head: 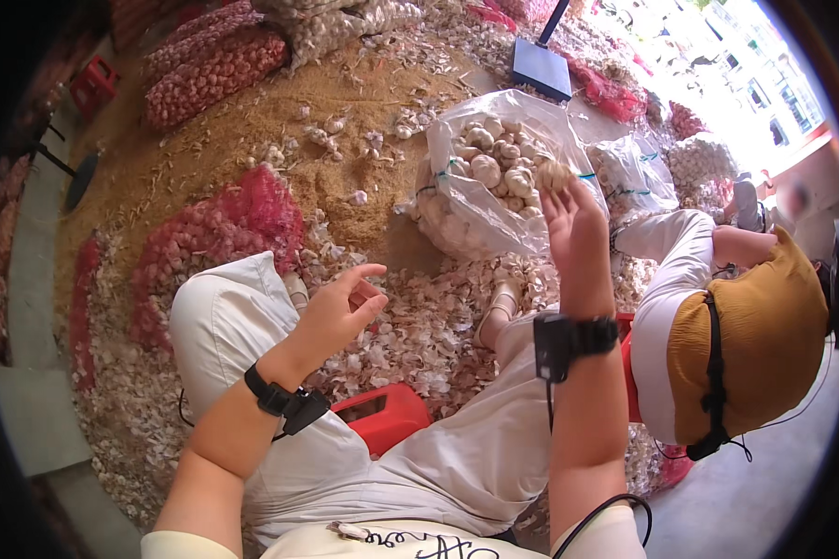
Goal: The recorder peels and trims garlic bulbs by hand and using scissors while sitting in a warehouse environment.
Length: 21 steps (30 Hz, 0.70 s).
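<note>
My right hand (575, 216) reaches over the right edge of a clear plastic bag (475, 234) filled with pale garlic bulbs (486, 170). At its fingertips is a garlic bulb (552, 176), slightly blurred; whether the fingers still grip it cannot be told. My left hand (342, 304) hovers above the loose garlic skins (419, 335) between my knees, its fingers apart and nothing visible in them. A red net sack of garlic (210, 234) lies beyond my left knee. Both wrists wear black strapped devices.
I sit on a red plastic stool (391, 416). A co-worker in a mustard top (755, 342) sits close on the right. Another filled clear bag (636, 175) and a blue platform scale (540, 68) stand beyond. Full net sacks (217, 77) lie at the upper left.
</note>
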Each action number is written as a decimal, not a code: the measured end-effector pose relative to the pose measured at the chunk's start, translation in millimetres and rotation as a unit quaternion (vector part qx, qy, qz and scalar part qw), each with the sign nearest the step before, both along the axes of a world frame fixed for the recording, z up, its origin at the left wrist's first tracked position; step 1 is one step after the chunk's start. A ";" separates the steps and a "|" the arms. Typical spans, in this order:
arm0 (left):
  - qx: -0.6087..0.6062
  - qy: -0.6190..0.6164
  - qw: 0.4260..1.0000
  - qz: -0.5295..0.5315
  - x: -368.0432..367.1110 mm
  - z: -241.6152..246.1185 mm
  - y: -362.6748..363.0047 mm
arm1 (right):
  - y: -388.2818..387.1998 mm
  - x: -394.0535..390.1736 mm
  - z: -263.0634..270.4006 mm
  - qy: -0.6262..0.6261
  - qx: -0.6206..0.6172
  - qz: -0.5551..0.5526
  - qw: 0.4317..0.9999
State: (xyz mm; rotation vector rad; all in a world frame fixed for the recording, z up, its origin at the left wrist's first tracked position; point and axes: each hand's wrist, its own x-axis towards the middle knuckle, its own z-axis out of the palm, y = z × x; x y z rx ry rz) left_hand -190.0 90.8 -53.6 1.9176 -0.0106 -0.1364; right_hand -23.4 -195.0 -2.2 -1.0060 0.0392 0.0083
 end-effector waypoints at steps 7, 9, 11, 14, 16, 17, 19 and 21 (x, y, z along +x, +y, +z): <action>0.022 0.005 1.000 -0.007 -8.6 -8.0 18.1 | 35.2 -46.3 -1.7 0.044 -0.049 0.082 0.994; 0.029 0.000 1.000 -0.012 -9.0 -20.5 22.2 | 41.5 -82.6 8.3 0.065 -0.134 0.163 0.975; 0.013 0.113 0.992 -0.060 -4.4 -31.9 30.8 | 33.8 -100.3 -0.4 0.022 -0.213 0.305 0.928; 0.096 0.141 0.982 -0.080 13.2 -31.8 71.6 | 37.8 -116.7 -5.5 -0.015 -0.326 0.366 0.871; 0.175 0.120 0.971 -0.108 43.9 -24.2 105.3 | 35.9 -116.9 -2.3 -0.005 -0.308 0.361 0.880; 0.205 0.130 0.965 -0.097 60.9 -11.2 124.1 | 34.5 -115.1 -2.6 0.002 -0.293 0.354 0.888; 0.245 0.068 0.967 -0.023 93.1 -10.7 165.4 | 34.6 -110.0 -7.3 0.022 -0.277 0.349 0.895; 0.329 0.040 0.943 0.040 124.1 -10.2 198.1 | 36.5 -103.7 -8.3 -0.061 -0.479 0.290 0.826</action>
